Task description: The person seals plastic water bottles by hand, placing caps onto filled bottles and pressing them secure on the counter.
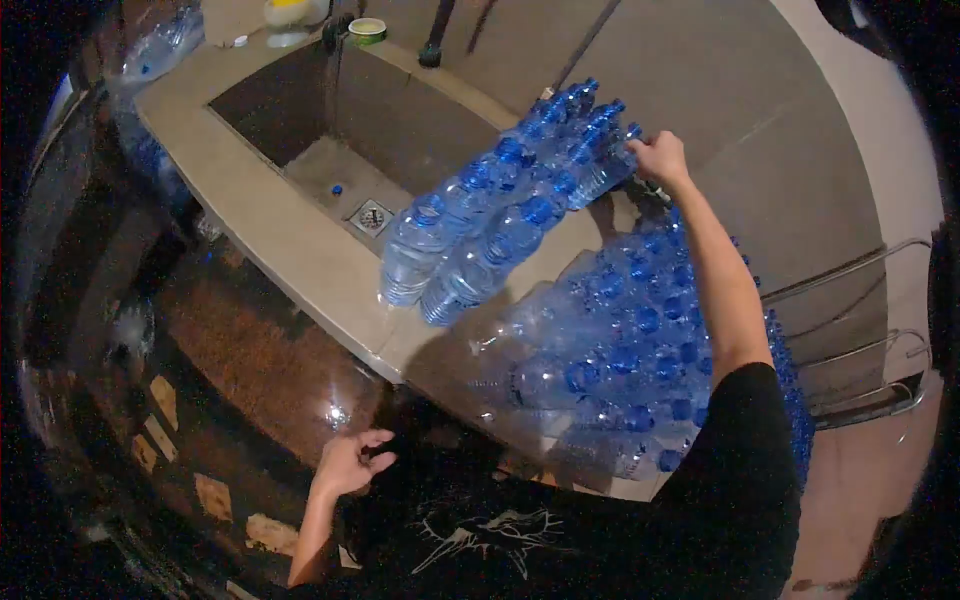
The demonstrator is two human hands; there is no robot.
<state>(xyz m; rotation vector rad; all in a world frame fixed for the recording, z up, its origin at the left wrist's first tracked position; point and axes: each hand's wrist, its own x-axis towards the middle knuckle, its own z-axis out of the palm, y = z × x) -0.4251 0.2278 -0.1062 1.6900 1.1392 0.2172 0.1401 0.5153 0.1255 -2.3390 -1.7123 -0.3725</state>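
Note:
My right hand [660,158] is closed around the blue-capped neck of a clear plastic water bottle [603,178] at the far end of the counter. That bottle stands at the back of two rows of upright bottles [485,245], which run along the counter between the sink and a large pile. My left hand [350,465] hangs low before the counter, fingers curved and apart, with nothing in it. Many more blue-capped bottles [640,320] lie stacked on their sides at the right, below my right arm.
A stone sink [270,105] with a square drain [371,216] and a loose blue cap [337,189] lies left of the rows. On the back ledge sits a green-and-white tub [367,32]. Metal rails [850,275] stick out at the right. Below is a brown floor [260,350].

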